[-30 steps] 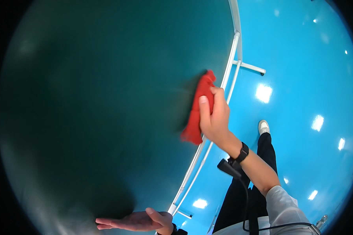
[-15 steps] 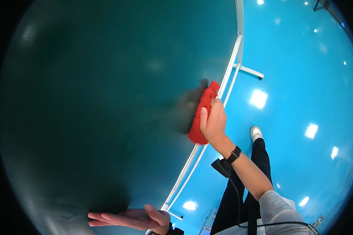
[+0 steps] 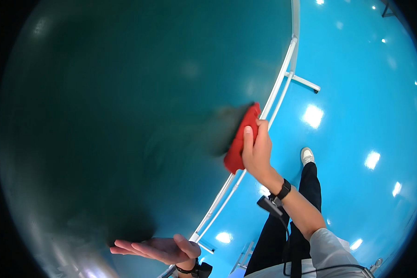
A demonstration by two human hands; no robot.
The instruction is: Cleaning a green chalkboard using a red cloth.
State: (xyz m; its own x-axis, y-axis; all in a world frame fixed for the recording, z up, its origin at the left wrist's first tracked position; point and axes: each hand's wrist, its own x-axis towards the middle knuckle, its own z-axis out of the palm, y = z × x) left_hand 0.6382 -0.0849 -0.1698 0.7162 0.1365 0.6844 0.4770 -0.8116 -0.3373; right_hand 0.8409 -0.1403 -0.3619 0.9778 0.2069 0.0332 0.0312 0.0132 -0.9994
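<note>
A large dark green chalkboard fills the left and middle of the view. My right hand is closed around a folded red cloth, with the thumb laid along its near side. The cloth lies against the board close to its right edge, and its reflection or shadow shows on the surface beside it. At the lower left, my left hand has its fingers stretched out and holds nothing. Its fingertips are at the board's surface, over a dark shadow; whether the palm touches is unclear.
White metal tubing borders the board, with a foot on a caster sticking out to the right. A shiny blue floor lies beyond. My shoe stands near the frame. A black cable hangs from my right wrist device.
The board's edge and frame sit slightly farther right in view. My right hand and the cloth have shifted a little downward. My left hand appears slightly higher and farther right, still outstretched.
</note>
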